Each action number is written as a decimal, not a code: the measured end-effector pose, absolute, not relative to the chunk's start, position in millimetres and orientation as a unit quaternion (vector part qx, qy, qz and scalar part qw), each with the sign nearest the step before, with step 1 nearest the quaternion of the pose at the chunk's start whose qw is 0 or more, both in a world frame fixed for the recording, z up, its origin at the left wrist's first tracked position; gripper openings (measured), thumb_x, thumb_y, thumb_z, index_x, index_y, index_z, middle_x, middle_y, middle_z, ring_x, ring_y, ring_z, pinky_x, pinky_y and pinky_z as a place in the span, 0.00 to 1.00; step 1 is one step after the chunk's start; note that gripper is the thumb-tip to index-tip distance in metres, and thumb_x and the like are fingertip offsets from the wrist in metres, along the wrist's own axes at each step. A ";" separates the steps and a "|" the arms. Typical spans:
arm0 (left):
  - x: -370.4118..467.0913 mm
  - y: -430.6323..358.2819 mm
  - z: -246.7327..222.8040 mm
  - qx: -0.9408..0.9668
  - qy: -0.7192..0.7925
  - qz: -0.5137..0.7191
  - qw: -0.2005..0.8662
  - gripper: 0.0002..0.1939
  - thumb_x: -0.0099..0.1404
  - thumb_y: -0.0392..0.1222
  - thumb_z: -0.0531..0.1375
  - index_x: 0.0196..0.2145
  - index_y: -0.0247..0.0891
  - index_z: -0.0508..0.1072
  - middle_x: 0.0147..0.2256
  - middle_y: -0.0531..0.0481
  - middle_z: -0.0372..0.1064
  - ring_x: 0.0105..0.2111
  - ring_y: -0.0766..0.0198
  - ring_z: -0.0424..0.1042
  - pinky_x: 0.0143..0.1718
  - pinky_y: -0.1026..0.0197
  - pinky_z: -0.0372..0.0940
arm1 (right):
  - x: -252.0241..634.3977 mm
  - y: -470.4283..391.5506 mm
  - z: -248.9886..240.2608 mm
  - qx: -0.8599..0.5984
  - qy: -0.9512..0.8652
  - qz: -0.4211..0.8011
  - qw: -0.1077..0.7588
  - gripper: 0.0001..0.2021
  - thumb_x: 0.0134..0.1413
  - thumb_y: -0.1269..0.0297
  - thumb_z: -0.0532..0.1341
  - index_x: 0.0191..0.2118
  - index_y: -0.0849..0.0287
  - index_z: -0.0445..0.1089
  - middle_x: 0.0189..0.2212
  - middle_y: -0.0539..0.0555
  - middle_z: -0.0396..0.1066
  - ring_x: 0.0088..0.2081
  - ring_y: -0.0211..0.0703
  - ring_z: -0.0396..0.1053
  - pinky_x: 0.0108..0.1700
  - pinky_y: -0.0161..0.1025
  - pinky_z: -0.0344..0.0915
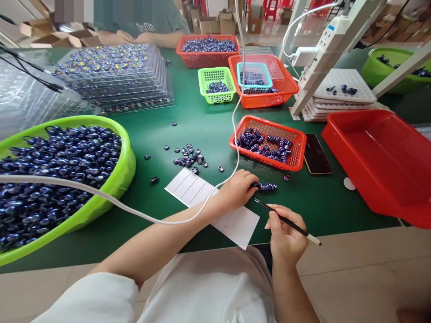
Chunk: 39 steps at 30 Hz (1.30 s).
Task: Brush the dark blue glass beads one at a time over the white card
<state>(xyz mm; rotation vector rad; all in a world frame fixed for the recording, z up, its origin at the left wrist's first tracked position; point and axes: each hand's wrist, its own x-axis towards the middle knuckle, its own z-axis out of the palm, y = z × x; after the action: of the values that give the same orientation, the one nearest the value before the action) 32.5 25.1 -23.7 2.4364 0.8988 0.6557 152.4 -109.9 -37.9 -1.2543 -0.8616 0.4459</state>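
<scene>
My left hand reaches over the white paper sheet, fingers closed around the near end of a short row of dark blue, shiny beads. The row lies on the green table. In my right hand is a slim black tool with a white end, held like a pen. Its thin tip points at the left fingertips, a little apart from them. One loose bead lies beyond the row. Behind it stands a red-orange basket holding more bead rows.
A large lime tub full of dark beads stands left; loose beads lie mid-table. A white cable crosses my left forearm. Right are a phone and a red bin. Stacked clear trays stand before another person.
</scene>
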 end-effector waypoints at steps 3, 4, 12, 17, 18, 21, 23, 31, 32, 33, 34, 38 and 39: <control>33.0 25.2 -26.3 0.881 0.351 0.225 0.224 0.07 0.66 0.34 0.61 0.43 0.35 0.74 0.37 0.44 0.74 0.40 0.55 0.72 0.43 0.54 0.70 | 152.6 -110.3 -37.9 -0.559 -0.388 0.212 0.701 0.04 0.57 0.69 0.67 0.37 0.57 0.71 0.38 0.56 0.78 0.25 0.37 0.72 0.20 0.35 0.69; 32.9 24.4 -26.3 0.880 0.356 0.220 0.225 0.07 0.66 0.33 0.61 0.43 0.35 0.74 0.37 0.45 0.74 0.40 0.55 0.73 0.43 0.55 0.71 | 152.7 -110.2 -37.7 -0.559 -0.386 0.213 0.702 0.04 0.56 0.69 0.67 0.37 0.57 0.71 0.38 0.56 0.78 0.26 0.38 0.73 0.20 0.35 0.69; 2.6 10.9 -12.7 0.861 0.371 0.237 0.254 0.11 0.67 0.34 0.62 0.47 0.36 0.75 0.38 0.45 0.76 0.37 0.59 0.76 0.41 0.58 0.72 | 154.6 -107.4 -34.0 -0.555 -0.352 0.236 0.716 0.06 0.54 0.69 0.69 0.37 0.58 0.73 0.37 0.54 0.78 0.20 0.33 0.70 0.21 0.35 0.68; -50.3 -29.3 7.2 0.875 0.341 0.237 0.248 0.12 0.71 0.32 0.54 0.48 0.34 0.75 0.39 0.41 0.74 0.38 0.58 0.74 0.38 0.58 0.72 | 159.5 -110.2 -27.7 -0.587 -0.373 0.297 0.654 0.06 0.54 0.66 0.69 0.36 0.58 0.73 0.37 0.54 0.79 0.20 0.33 0.69 0.22 0.35 0.69; -60.3 -38.9 10.2 0.886 0.323 0.215 0.254 0.13 0.72 0.31 0.53 0.48 0.33 0.75 0.38 0.41 0.73 0.36 0.59 0.73 0.35 0.60 0.71 | 159.7 -111.4 -24.8 -0.599 -0.388 0.324 0.621 0.06 0.54 0.65 0.69 0.36 0.58 0.73 0.36 0.55 0.79 0.21 0.33 0.68 0.22 0.34 0.68; -82.8 -63.5 11.6 0.918 0.276 0.142 0.247 0.19 0.68 0.25 0.51 0.50 0.35 0.75 0.36 0.43 0.70 0.32 0.61 0.70 0.30 0.61 0.68 | 157.6 -113.4 -13.9 -0.630 -0.441 0.412 0.489 0.07 0.55 0.60 0.68 0.36 0.57 0.74 0.33 0.54 0.78 0.22 0.35 0.68 0.22 0.33 0.66; -90.7 -74.0 6.2 0.930 0.273 0.106 0.223 0.22 0.65 0.24 0.52 0.53 0.35 0.73 0.38 0.43 0.70 0.33 0.59 0.68 0.32 0.58 0.68 | 154.9 -112.3 -7.7 -0.636 -0.475 0.454 0.406 0.08 0.56 0.58 0.66 0.36 0.57 0.74 0.27 0.52 0.75 0.23 0.36 0.67 0.23 0.32 0.64; -97.2 -82.0 -17.4 0.941 0.265 0.106 0.182 0.24 0.64 0.25 0.54 0.56 0.37 0.70 0.41 0.43 0.69 0.36 0.56 0.67 0.37 0.55 0.67 | 150.5 -103.9 -3.9 -0.641 -0.503 0.488 0.314 0.08 0.57 0.57 0.65 0.35 0.56 0.72 0.24 0.50 0.72 0.22 0.36 0.63 0.23 0.33 0.57; -97.6 -81.8 -17.9 0.941 0.262 0.113 0.180 0.23 0.64 0.25 0.53 0.55 0.37 0.70 0.41 0.43 0.69 0.36 0.57 0.67 0.36 0.56 0.67 | 150.4 -103.8 -3.9 -0.640 -0.504 0.489 0.312 0.09 0.57 0.57 0.65 0.35 0.56 0.72 0.24 0.50 0.72 0.22 0.36 0.63 0.22 0.33 0.56; -97.8 -81.8 -18.1 0.942 0.261 0.118 0.178 0.22 0.64 0.25 0.53 0.54 0.37 0.71 0.40 0.44 0.69 0.35 0.57 0.66 0.35 0.56 0.66 | 150.4 -103.7 -3.8 -0.638 -0.506 0.491 0.309 0.09 0.57 0.57 0.65 0.35 0.57 0.72 0.24 0.50 0.72 0.21 0.36 0.63 0.22 0.33 0.55; -97.9 -81.7 -18.1 0.942 0.260 0.121 0.176 0.22 0.65 0.25 0.53 0.54 0.37 0.71 0.40 0.44 0.69 0.35 0.58 0.66 0.35 0.57 0.66 | 150.4 -103.6 -3.6 -0.636 -0.508 0.494 0.306 0.08 0.56 0.57 0.65 0.35 0.57 0.72 0.24 0.50 0.71 0.21 0.36 0.62 0.22 0.33 0.55; -97.6 -81.6 -18.9 0.943 0.256 0.124 0.170 0.21 0.64 0.25 0.53 0.53 0.36 0.71 0.39 0.44 0.69 0.33 0.58 0.64 0.34 0.57 0.65 | 150.9 -102.2 -2.6 -0.628 -0.520 0.498 0.296 0.08 0.57 0.57 0.65 0.35 0.57 0.73 0.25 0.50 0.72 0.22 0.35 0.63 0.23 0.33 0.56; -97.4 -81.5 -19.4 0.945 0.252 0.125 0.170 0.21 0.64 0.26 0.53 0.53 0.35 0.71 0.39 0.44 0.69 0.33 0.58 0.64 0.34 0.56 0.65 | 151.1 -101.7 -2.6 -0.627 -0.522 0.498 0.294 0.08 0.57 0.57 0.65 0.35 0.57 0.73 0.25 0.50 0.72 0.22 0.35 0.63 0.23 0.33 0.56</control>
<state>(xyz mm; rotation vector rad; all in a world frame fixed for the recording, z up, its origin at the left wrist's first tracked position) -97.4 -81.5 -19.4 2.6841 0.7163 0.3548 151.1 -101.7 -2.6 -1.6692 -1.3901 1.3260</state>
